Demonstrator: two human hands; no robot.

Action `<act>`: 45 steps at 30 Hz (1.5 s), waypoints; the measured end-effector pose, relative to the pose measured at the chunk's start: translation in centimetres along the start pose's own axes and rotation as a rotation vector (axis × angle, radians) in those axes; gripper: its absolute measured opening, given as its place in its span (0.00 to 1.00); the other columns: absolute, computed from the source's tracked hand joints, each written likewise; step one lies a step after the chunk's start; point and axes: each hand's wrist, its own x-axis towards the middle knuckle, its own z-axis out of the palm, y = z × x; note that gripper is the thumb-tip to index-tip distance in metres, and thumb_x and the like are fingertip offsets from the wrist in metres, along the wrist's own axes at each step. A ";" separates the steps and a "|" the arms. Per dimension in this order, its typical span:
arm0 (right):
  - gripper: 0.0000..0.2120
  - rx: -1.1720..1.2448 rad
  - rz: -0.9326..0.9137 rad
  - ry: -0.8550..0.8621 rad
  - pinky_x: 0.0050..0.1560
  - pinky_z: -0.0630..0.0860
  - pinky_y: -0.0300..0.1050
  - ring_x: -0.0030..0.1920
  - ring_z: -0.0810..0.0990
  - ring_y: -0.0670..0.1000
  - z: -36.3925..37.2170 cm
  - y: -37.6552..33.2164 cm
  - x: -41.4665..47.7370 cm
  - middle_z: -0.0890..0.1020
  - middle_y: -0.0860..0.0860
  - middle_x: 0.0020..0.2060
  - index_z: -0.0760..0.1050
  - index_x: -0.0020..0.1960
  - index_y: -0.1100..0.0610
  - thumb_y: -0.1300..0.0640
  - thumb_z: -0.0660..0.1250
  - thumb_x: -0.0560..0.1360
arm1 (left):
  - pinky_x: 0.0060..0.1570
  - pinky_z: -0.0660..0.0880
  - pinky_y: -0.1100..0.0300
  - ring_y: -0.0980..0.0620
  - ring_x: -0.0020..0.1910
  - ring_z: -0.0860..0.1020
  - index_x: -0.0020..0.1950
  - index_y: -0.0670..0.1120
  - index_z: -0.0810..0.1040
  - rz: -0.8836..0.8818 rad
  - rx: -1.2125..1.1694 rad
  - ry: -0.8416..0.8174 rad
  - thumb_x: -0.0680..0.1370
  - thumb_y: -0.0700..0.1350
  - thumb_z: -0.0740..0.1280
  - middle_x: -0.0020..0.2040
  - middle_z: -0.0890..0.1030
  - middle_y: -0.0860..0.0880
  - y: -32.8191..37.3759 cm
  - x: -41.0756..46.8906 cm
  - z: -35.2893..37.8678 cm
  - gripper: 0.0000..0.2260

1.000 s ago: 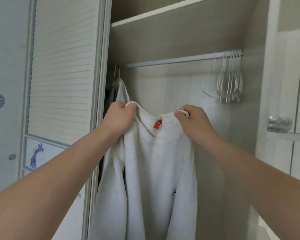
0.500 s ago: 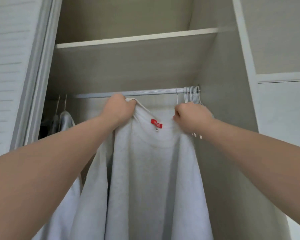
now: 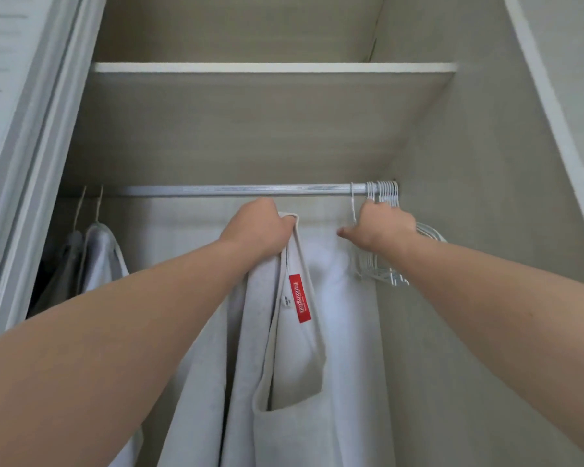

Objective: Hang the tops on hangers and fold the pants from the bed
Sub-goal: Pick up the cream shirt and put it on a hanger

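Top dangling from one hand, the other in among the hangers.

From the head view: the left hand (image 3: 257,227) has its fingers wrapped tight round the bunched collar of the pale top (image 3: 294,365), holding it just under the rail (image 3: 236,189). That lets the body hang free inside the wardrobe, with the red label (image 3: 300,298) showing at the open neck. The right hand (image 3: 381,227) is up at the far right end of the rail, pushed into the bunch of white hangers (image 3: 381,274). Its thumb sticks out, but the fingers are hidden behind the hand, so I can't tell whether they've closed on one. My guess is it's picking a hanger to feed into that neck. Grey clothes (image 3: 102,254) hang at the left end, well apart.
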 end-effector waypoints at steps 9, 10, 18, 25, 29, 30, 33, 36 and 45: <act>0.21 -0.119 0.003 -0.126 0.49 0.73 0.51 0.65 0.77 0.61 2.9 -1.9 0.9 0.77 0.56 0.67 0.74 0.68 0.59 0.66 0.59 0.77 | 0.29 0.60 0.58 0.50 0.30 0.69 0.33 0.44 0.67 -0.005 -0.018 0.021 0.80 0.51 0.64 0.31 0.71 0.47 -3.8 -1.3 0.0 0.19; 0.21 -0.109 0.011 -0.132 0.52 0.75 0.52 0.66 0.77 0.61 3.3 -1.7 1.0 0.77 0.57 0.67 0.74 0.69 0.60 0.67 0.60 0.77 | 0.29 0.60 0.58 0.50 0.30 0.70 0.33 0.44 0.67 -0.008 -0.014 0.014 0.80 0.51 0.64 0.31 0.72 0.47 -4.1 -1.6 0.0 0.18; 0.15 0.301 0.133 -0.008 0.51 0.74 0.51 0.61 0.79 0.65 3.5 -0.7 1.4 0.79 0.65 0.61 0.75 0.62 0.67 0.66 0.58 0.79 | 0.29 0.60 0.56 0.48 0.32 0.70 0.33 0.44 0.66 -0.061 0.023 0.025 0.81 0.51 0.63 0.31 0.71 0.47 -5.1 -1.9 -1.8 0.19; 0.13 0.740 0.141 0.173 0.52 0.71 0.49 0.60 0.78 0.66 1.4 0.1 0.1 0.79 0.67 0.58 0.76 0.58 0.68 0.60 0.58 0.82 | 0.41 0.65 0.55 0.40 0.42 0.73 0.35 0.43 0.67 -0.114 0.048 0.108 0.81 0.50 0.62 0.37 0.73 0.43 -3.9 -2.1 -5.1 0.17; 0.11 1.075 0.132 0.166 0.43 0.71 0.48 0.44 0.78 0.61 0.8 0.9 -1.8 0.79 0.63 0.43 0.76 0.48 0.63 0.59 0.57 0.81 | 0.42 0.67 0.54 0.39 0.43 0.73 0.39 0.41 0.70 -0.143 0.105 0.192 0.81 0.50 0.61 0.42 0.76 0.40 -1.5 -3.1 -7.8 0.15; 0.11 1.161 0.125 0.147 0.39 0.70 0.47 0.41 0.77 0.59 0.8 1.2 -2.5 0.77 0.60 0.38 0.74 0.45 0.60 0.58 0.57 0.81 | 0.42 0.68 0.53 0.39 0.43 0.73 0.41 0.40 0.72 -0.143 0.128 0.212 0.81 0.51 0.61 0.43 0.76 0.40 -0.7 -3.4 -8.5 0.15; 0.12 1.363 0.109 0.082 0.33 0.61 0.42 0.34 0.71 0.53 0.3 2.0 -4.9 0.71 0.52 0.31 0.71 0.39 0.54 0.58 0.56 0.81 | 0.38 0.70 0.54 0.42 0.40 0.77 0.42 0.41 0.74 -0.133 0.174 0.258 0.81 0.51 0.61 0.41 0.78 0.42 1.9 -4.5 -10.9 0.15; 0.13 1.493 0.115 0.035 0.32 0.58 0.41 0.31 0.68 0.50 -0.7 3.1 -7.3 0.70 0.51 0.31 0.72 0.39 0.52 0.60 0.56 0.80 | 0.31 0.65 0.58 0.49 0.35 0.75 0.41 0.43 0.74 -0.148 0.243 0.298 0.82 0.51 0.61 0.37 0.76 0.45 4.7 -5.9 -13.6 0.15; 0.12 2.057 0.110 -0.188 0.20 0.56 0.32 0.19 0.60 0.45 -6.6 7.4 -15.4 0.65 0.46 0.20 0.69 0.42 0.55 0.63 0.55 0.82 | 0.29 0.62 0.58 0.50 0.33 0.72 0.41 0.45 0.73 -0.231 0.445 0.486 0.83 0.52 0.60 0.35 0.73 0.47 14.2 -11.1 -22.2 0.15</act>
